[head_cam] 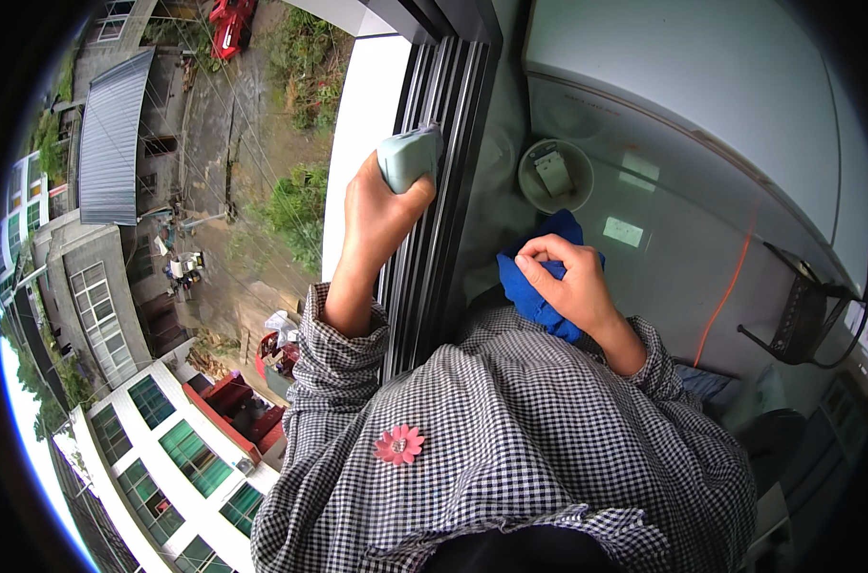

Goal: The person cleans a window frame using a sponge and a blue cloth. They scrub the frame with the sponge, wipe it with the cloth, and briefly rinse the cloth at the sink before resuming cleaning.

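Observation:
My left hand grips a pale green plastic handle, likely of a brush, whose dark far end lies on the grooved metal track of a sliding window. What is at that far end is hard to make out. In my right hand, held in front of my body over the indoor side, is a bunched blue cloth. Its folds hang below and beside my fingers. The sleeves of a black-and-white checked garment with a pink flower reach my forearms.
A round white bucket with a pale object inside stands on the floor to the right of the track. A white outer sill borders the left side, with a drop to yards and buildings. A dark rack-like thing is at the far right.

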### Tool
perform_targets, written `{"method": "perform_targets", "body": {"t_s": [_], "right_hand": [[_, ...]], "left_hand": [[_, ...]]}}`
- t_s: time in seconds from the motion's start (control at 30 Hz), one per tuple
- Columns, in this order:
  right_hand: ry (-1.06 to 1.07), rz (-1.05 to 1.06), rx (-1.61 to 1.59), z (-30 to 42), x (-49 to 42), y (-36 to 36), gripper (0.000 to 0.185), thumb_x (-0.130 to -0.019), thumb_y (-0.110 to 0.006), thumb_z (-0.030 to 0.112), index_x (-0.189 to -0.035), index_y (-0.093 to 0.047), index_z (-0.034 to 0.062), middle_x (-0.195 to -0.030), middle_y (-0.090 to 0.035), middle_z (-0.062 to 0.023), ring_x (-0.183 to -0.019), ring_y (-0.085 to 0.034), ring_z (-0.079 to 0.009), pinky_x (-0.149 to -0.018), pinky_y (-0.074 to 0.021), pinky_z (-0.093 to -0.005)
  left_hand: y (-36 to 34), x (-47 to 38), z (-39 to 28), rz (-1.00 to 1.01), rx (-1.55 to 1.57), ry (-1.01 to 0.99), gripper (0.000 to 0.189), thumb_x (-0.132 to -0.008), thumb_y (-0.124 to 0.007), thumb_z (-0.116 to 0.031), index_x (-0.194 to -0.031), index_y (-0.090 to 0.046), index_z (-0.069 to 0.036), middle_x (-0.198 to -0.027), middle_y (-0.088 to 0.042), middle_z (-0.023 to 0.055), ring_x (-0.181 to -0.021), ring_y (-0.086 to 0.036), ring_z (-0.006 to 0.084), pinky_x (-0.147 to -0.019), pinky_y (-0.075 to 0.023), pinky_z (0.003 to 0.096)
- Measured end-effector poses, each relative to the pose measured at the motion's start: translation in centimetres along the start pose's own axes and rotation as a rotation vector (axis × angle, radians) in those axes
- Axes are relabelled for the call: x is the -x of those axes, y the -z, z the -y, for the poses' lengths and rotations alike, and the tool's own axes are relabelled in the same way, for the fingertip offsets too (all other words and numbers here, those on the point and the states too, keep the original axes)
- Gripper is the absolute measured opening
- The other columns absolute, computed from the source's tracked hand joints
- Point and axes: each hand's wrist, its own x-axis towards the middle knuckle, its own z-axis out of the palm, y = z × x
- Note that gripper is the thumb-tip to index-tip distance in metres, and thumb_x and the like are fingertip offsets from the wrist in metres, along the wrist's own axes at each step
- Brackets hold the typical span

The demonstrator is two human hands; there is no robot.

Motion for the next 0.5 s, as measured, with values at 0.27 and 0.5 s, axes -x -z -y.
{"method": "perform_targets", "body": {"t_s": [0.27, 0.5], "right_hand": [[-0.022, 0.037, -0.051, -1.2, 1.6, 0.2, 0.014, -0.083, -0.067, 0.013, -0.086, -0.063, -0.0007, -0.077, -0.068, -0.0104, -0.071, -0.068, -0.0194, -0.068, -0.0523, -0.0272], [-0.035, 0.025, -0.048, -2.1, 2.7, 0.1, 0.014, -0.084, -0.066, 0.013, -0.088, -0.064, -0.0009, -0.077, -0.068, -0.0072, -0.071, -0.065, -0.0140, -0.068, -0.0509, -0.0261]], "left_hand": [[-0.3, 0.0, -1.0, 0.138, -0.066, 0.082, 0.040, -0.069, -0.066, -0.020, -0.098, -0.055, 0.006, -0.078, -0.064, 0.0193, -0.068, -0.064, 0.0270, -0.062, -0.0511, 0.0360], [-0.6, 0.2, 0.2, 0.272, 0.051, 0.162, 0.041, -0.071, -0.064, -0.019, -0.104, -0.057, 0.005, -0.083, -0.064, 0.0127, -0.072, -0.061, 0.0186, -0.065, -0.0505, 0.0317]]}}
